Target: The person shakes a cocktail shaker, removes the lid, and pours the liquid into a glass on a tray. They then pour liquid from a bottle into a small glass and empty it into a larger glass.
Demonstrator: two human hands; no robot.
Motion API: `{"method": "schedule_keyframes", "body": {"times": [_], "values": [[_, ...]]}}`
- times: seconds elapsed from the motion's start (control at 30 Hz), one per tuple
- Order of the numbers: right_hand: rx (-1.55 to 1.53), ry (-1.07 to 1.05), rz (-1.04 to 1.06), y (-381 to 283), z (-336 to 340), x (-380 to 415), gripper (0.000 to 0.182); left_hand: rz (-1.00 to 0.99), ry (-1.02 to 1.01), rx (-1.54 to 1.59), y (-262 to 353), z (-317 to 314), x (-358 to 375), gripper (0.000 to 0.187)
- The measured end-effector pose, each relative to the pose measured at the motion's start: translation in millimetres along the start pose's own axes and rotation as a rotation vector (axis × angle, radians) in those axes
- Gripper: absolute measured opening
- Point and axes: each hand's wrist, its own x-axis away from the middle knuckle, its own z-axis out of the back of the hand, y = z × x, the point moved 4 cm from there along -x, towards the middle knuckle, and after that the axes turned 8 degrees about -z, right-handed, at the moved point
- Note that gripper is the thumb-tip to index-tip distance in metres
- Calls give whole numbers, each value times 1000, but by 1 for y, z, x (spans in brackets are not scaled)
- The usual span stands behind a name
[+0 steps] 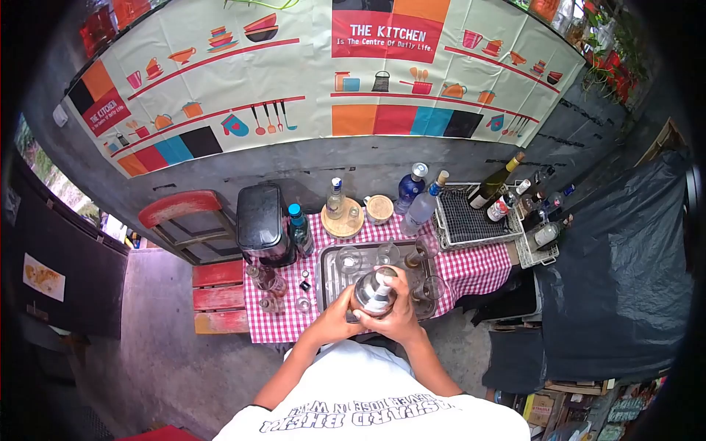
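Close to my chest, above the front edge of a metal tray (321, 283), I hold a bottle (373, 296) with a pale label, tilted and seen from above. My left hand (338, 316) is closed round its lower left side. On the other side my right hand (399, 314) wraps the bottle, its fingers up near the neck. Several glasses stand on the tray, among them a clear glass (348, 259) at the back left and a wine glass (432, 288) at the right. A small bottle (417, 255) with brown in it is also there.
Left of the tray stand a black bin (259, 217), a teal-capped bottle (300, 231) and small glass bottles (265, 279). Behind it are a round wooden board (343, 223) and a blue bottle (412, 187). A wire rack (471, 235) with bottles stands right; a red chair (220, 298) is left.
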Motion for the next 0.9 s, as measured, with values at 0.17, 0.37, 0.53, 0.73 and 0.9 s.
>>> {"method": "schedule_keyframes", "body": {"times": [0.17, 0.37, 0.53, 0.73, 0.9], "values": [[-314, 149, -236, 27, 19, 10, 94, -52, 46, -174, 15, -12, -7, 91], [-608, 302, -485, 55, 57, 17, 88, -97, -8, 37, 22, -47, -25, 94], [-1143, 411, -828, 115, 75, 54, 54, -78, -46, 47, 27, -87, -49, 82], [-1504, 334, -944, 120, 112, 71, 59, -132, -71, -26, 32, -130, -75, 76], [-1223, 304, -856, 137, 143, 63, 52, -73, -8, -19, 34, -151, -87, 81]]}}
